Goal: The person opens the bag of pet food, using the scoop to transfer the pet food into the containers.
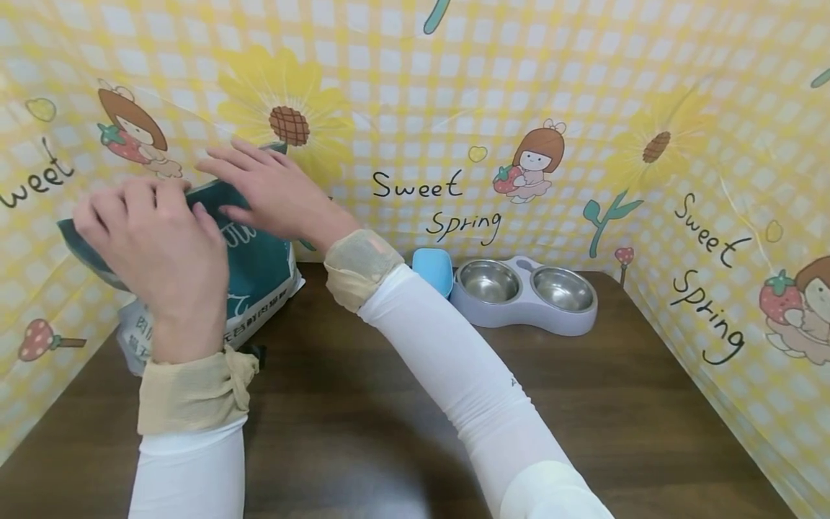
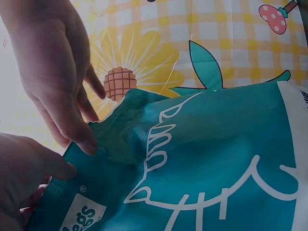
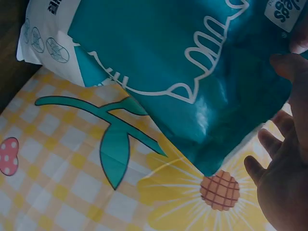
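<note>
A teal and white pet food bag point(image 1: 262, 263) stands at the left of the table, with its top edge raised. My left hand point(image 1: 158, 249) grips the near part of that edge, and its thumb lies on the teal face in the left wrist view. Farther along the same edge, my right hand point(image 1: 279, 191) pinches the bag, thumb on the front and fingers behind. Those fingers are spread beyond the rim in the right wrist view. White line drawing point(image 2: 161, 144) covers the teal face. The bag's inside is hidden.
A light purple double feeder point(image 1: 521, 310) with two steel bowls stands toward the back of the brown table point(image 1: 389, 404). Beside it is a light blue object point(image 1: 433, 270), partly behind my right sleeve. Yellow checked cloth point(image 1: 402, 108) hangs behind and at both sides.
</note>
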Tool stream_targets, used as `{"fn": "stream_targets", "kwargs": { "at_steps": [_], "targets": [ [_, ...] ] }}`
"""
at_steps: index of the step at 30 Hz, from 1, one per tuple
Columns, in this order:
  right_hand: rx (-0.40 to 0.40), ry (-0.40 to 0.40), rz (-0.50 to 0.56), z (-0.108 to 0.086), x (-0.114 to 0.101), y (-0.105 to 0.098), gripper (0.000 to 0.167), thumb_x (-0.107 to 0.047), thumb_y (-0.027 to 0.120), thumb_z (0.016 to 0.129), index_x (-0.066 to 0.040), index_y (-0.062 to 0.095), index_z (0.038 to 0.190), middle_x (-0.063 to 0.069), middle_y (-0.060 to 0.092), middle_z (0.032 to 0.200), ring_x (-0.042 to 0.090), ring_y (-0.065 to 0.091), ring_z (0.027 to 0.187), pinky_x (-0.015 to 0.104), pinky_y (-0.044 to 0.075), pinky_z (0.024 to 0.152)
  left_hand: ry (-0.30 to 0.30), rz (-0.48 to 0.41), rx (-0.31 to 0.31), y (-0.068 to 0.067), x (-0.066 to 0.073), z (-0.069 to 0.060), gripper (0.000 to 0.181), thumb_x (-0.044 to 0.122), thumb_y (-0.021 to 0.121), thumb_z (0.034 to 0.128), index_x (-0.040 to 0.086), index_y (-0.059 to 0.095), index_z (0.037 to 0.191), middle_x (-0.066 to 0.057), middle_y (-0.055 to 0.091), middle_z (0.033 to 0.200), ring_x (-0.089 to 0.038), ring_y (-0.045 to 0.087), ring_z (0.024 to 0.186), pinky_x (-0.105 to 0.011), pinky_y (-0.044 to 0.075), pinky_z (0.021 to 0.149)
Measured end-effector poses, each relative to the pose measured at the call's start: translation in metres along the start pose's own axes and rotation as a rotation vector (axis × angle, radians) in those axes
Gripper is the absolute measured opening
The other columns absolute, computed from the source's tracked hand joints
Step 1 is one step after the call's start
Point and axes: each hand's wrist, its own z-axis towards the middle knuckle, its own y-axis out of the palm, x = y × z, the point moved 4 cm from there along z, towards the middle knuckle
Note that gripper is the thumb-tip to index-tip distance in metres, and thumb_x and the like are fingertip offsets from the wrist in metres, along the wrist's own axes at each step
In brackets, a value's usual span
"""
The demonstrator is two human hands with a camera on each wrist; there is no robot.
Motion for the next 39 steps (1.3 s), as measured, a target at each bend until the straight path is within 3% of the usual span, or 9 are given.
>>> {"fn": "stream_targets", "kwargs": {
  "at_steps": [5, 10, 15, 19, 28, 34, 39],
  "targets": [
    [0.060, -0.015, -0.004, -0.004, 0.005, 0.004, 0.057, -0.049, 0.052, 0.113, -0.037, 0.038, 0.167, -0.013, 0.031, 0.179, 0.016, 0.017, 0.172, 0.038, 0.018, 0.139, 0.005, -0.002, -0.013, 0.000, 0.003, 0.001, 0.040, 0.025, 0.051, 0.1101, -0.003, 0.074, 0.128, -0.031, 0.071, 0.126, -0.053, 0.050, 0.131, -0.062, 0.025, 0.126],
    [0.171, -0.021, -0.043, -0.006, 0.012, 0.002, 0.037, -0.040, 0.054, 0.114, -0.037, 0.057, 0.151, -0.016, 0.056, 0.158, 0.011, 0.041, 0.158, 0.032, 0.027, 0.133, 0.009, -0.021, -0.021, 0.000, 0.007, 0.002, 0.039, 0.024, 0.052, 0.1098, -0.003, 0.074, 0.127, -0.031, 0.072, 0.124, -0.053, 0.050, 0.131, -0.060, 0.025, 0.125],
    [0.221, -0.007, -0.088, -0.006, 0.014, 0.002, 0.030, -0.037, 0.050, 0.116, -0.036, 0.064, 0.143, -0.015, 0.064, 0.146, 0.010, 0.051, 0.149, 0.030, 0.033, 0.129, -0.016, -0.010, -0.053, -0.001, 0.008, 0.002, 0.040, 0.028, 0.053, 0.1103, -0.001, 0.073, 0.130, -0.030, 0.072, 0.126, -0.051, 0.049, 0.132, -0.059, 0.025, 0.125],
    [0.210, 0.025, -0.128, -0.006, 0.013, 0.003, 0.029, -0.043, 0.050, 0.115, -0.039, 0.064, 0.140, -0.017, 0.065, 0.144, 0.010, 0.052, 0.149, 0.032, 0.033, 0.130, -0.017, 0.016, -0.053, 0.000, 0.008, 0.001, 0.039, 0.028, 0.052, 0.1122, 0.001, 0.072, 0.132, -0.029, 0.072, 0.125, -0.050, 0.049, 0.130, -0.059, 0.026, 0.124],
    [0.148, 0.130, -0.122, -0.009, 0.020, -0.010, 0.028, -0.051, 0.054, 0.107, -0.049, 0.071, 0.129, -0.026, 0.070, 0.141, 0.008, 0.059, 0.137, 0.045, 0.026, 0.132, 0.073, -0.025, 0.055, 0.006, 0.011, 0.000, 0.052, 0.039, 0.046, 0.1118, -0.002, 0.076, 0.122, -0.029, 0.073, 0.112, -0.047, 0.049, 0.114, -0.057, 0.026, 0.115],
    [0.119, 0.157, -0.098, -0.013, 0.026, -0.016, 0.028, -0.054, 0.055, 0.105, -0.048, 0.075, 0.123, -0.028, 0.071, 0.139, 0.008, 0.060, 0.132, 0.053, 0.014, 0.138, 0.104, -0.075, 0.063, 0.006, 0.013, -0.003, 0.049, 0.039, 0.050, 0.1122, -0.002, 0.077, 0.120, -0.028, 0.075, 0.112, -0.048, 0.050, 0.112, -0.057, 0.025, 0.110],
    [0.099, 0.211, -0.070, -0.024, 0.038, -0.017, 0.028, -0.053, 0.056, 0.105, -0.050, 0.075, 0.126, -0.025, 0.073, 0.135, 0.009, 0.056, 0.139, 0.059, 0.005, 0.139, 0.150, -0.056, 0.027, 0.010, 0.023, -0.009, 0.043, 0.033, 0.052, 0.1129, -0.001, 0.076, 0.118, -0.027, 0.076, 0.113, -0.048, 0.052, 0.113, -0.057, 0.026, 0.110]
  ]
}}
